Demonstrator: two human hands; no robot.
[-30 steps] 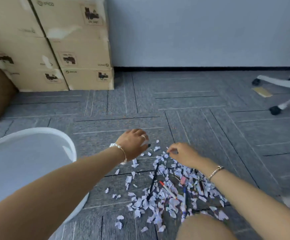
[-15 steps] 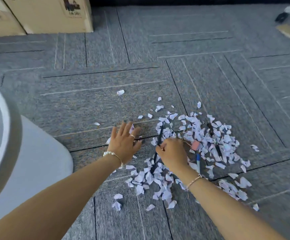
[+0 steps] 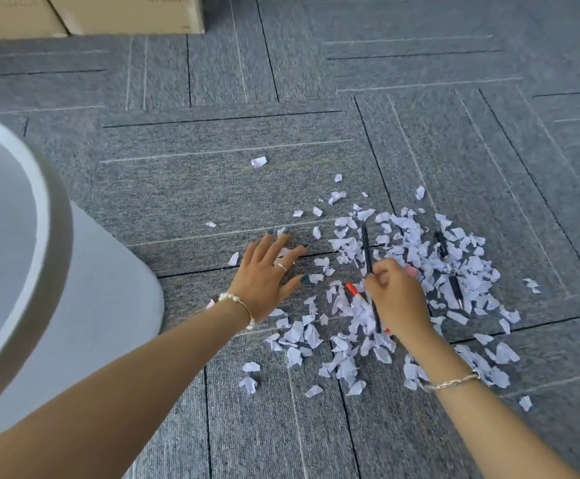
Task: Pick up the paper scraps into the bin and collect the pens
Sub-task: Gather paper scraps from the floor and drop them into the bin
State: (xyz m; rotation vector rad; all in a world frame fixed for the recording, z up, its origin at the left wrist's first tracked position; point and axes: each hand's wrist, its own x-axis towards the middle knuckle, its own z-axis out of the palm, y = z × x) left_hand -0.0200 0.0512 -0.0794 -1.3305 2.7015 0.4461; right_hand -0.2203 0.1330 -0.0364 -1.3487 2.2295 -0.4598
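Many small white paper scraps [image 3: 406, 250] lie scattered on the grey carpet. Among them are a long black pen [image 3: 366, 245], a red-capped pen [image 3: 353, 290] and another dark pen [image 3: 449, 271] further right. My right hand [image 3: 394, 299] is curled over the pile and pinches the black pen near its middle. My left hand [image 3: 269, 274] lies flat on the carpet with fingers spread, left of the pile, touching a few stray scraps. The white bin [image 3: 44, 216] stands at the left edge, its rim close to my left forearm.
Cardboard boxes [image 3: 126, 12] stand along the top left. Grey carpet tiles [image 3: 233, 188] stretch beyond the pile. Single scraps [image 3: 259, 162] lie apart, farther from me.
The view has dropped closer to the floor. My left hand has flattened beside the pile and my right hand has closed its fingers on the black pen.
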